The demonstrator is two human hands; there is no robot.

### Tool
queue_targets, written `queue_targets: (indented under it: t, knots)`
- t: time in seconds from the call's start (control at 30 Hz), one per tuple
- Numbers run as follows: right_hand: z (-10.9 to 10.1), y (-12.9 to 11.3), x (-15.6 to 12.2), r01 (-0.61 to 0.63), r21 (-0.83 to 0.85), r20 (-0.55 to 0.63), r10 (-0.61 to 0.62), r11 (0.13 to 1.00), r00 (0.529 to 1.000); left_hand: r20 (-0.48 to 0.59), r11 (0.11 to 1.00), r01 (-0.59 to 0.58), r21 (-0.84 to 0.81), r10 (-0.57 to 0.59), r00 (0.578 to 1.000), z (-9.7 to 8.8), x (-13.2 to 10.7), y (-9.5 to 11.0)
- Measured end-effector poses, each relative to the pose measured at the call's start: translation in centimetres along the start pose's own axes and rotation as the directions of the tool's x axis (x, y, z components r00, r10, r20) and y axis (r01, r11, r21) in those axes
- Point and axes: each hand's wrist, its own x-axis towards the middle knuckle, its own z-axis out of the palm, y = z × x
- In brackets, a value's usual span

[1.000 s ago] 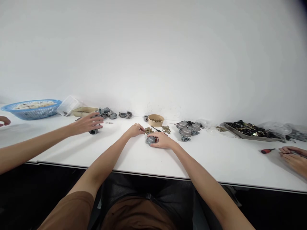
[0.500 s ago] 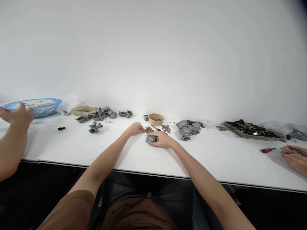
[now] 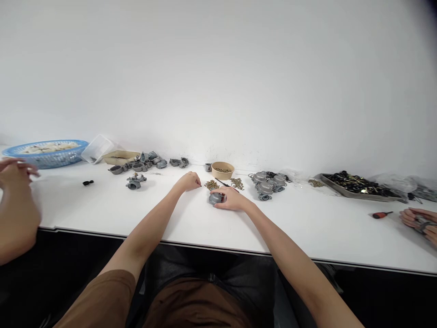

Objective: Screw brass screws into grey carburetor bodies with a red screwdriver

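Note:
My right hand (image 3: 232, 199) is wrapped round a grey metal carburetor (image 3: 215, 198) that rests on the white table. Its fingers cover the far side of the part, and a bit of red shows beside them. Left of the screw pile (image 3: 212, 184), my left hand (image 3: 188, 181) hovers low over the table with its fingers pinched together. Whatever sits between those fingertips is too small to make out. A second pile of brass screws (image 3: 237, 183) lies beyond my right hand, with a dark thin-shafted tool (image 3: 221, 182) between the two piles.
Behind the piles stands a tan bowl (image 3: 222, 171) of small parts. Assembled carburetors (image 3: 265, 184) cluster to the right; loose grey housings (image 3: 138, 167) lie left. Further right are a metal tray (image 3: 358, 193), a red screwdriver (image 3: 381, 215) and a co-worker's hands (image 3: 419, 221). Another person's arm (image 3: 17, 214) reaches in from the left.
My left hand has drawn slightly left, away from the screw pile. My right hand holds the carburetor in the same place. The left co-worker's hand has moved back from the blue basket.

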Motion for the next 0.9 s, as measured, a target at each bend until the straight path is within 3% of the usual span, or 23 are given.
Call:
queue_targets:
  t: [0.3,0.37,0.43,0.5,0.53,0.6,0.67,0.7,0.8,0.9]
  knots:
    - [-0.3,-0.3,-0.2,0.0,0.04,0.003,0.0,0.999,1.0,0.023,0.998,0.05,-0.046,-0.049,0.999,-1.1,-0.7,-0.5]
    - [-0.4,-0.4,-0.2,-0.002,0.051,0.006,0.002,0.999,1.0,0.006,0.994,0.111,-0.027,-0.11,0.994,-2.5,-1.0,-0.5]
    - [-0.4,-0.5,-0.3,0.002,0.053,0.007,-0.002,0.999,1.0,-0.06,0.97,0.242,0.014,-0.24,0.969,-4.9,-1.7,-0.9]
    - [-0.4,-0.5,-0.3,0.007,0.057,0.003,-0.007,0.998,1.0,-0.215,0.905,0.425,0.031,-0.409,0.887,-7.9,-3.2,-1.9]
    - [-0.4,-0.5,-0.4,0.01,0.062,0.001,-0.01,0.998,1.0,-0.293,0.853,0.521,0.024,-0.492,0.82,-9.4,-4.3,-2.6]
    - [-0.4,-0.4,-0.4,0.02,0.075,-0.001,-0.02,0.997,1.0,-0.401,0.71,0.704,0.005,-0.644,0.652,-11.9,-6.9,-4.4]
    - [-0.4,-0.4,-0.5,0.025,0.08,0.004,-0.026,0.996,1.0,-0.396,0.543,0.839,-0.041,-0.779,0.486,-13.4,-9.4,-6.5]
    - [-0.4,-0.4,-0.5,0.024,0.077,0.004,-0.024,0.997,1.0,-0.32,0.493,0.868,-0.066,-0.834,0.45,-13.8,-10.4,-7.6]
    - [-0.3,-0.2,-0.3,0.018,0.061,-0.005,-0.018,0.998,1.0,-0.075,0.457,0.885,-0.089,-0.889,0.451,-13.4,-11.8,-10.1]
    - [-0.1,0.0,-0.3,0.023,0.057,-0.014,-0.023,0.998,1.0,-0.054,0.456,0.886,-0.089,-0.89,0.453,-12.4,-11.4,-10.9]
